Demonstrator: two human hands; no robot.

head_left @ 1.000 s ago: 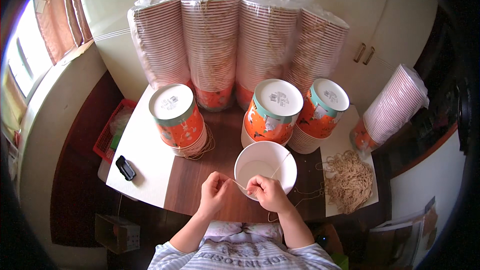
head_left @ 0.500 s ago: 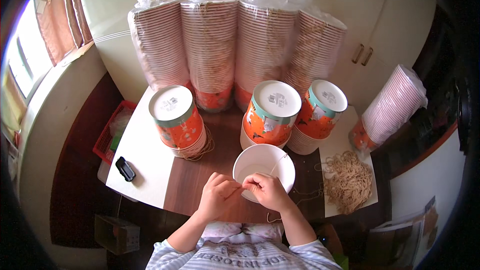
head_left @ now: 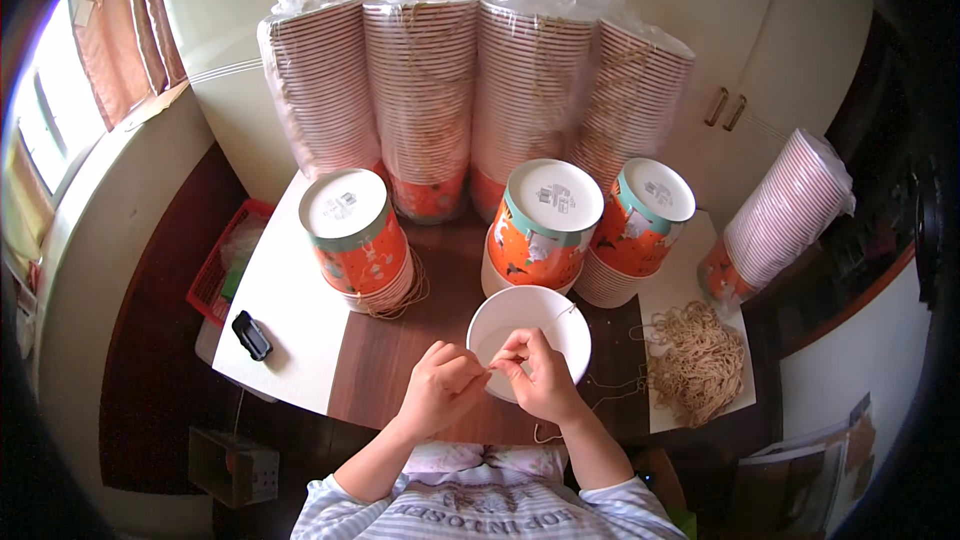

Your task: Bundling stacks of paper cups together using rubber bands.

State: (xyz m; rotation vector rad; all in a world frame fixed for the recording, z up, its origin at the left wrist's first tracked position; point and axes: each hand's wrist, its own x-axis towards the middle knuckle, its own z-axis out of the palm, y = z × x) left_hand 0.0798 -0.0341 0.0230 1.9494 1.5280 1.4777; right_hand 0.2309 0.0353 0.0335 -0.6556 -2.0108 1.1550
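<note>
A white paper bowl (head_left: pixel 530 325) stands upright on the brown table (head_left: pixel 390 360) right in front of me. My left hand (head_left: pixel 445 385) and my right hand (head_left: pixel 540 375) meet at its near rim, fingertips pinched together on a thin tan string (head_left: pixel 560 318). The string runs across the bowl's opening toward its far right rim. My right hand covers part of the near rim.
Three short stacks of orange bowls stand upside down behind it: left (head_left: pixel 358 238), middle (head_left: pixel 545 220), right (head_left: pixel 640 215). Tall plastic-wrapped bowl stacks (head_left: pixel 470 100) line the wall. A pile of tan strings (head_left: pixel 700 360) lies at right, a black object (head_left: pixel 252 335) at left.
My hands, apart with the string stretched between them a second ago, have come together at the bowl's near rim. The bowl has stayed in place.
</note>
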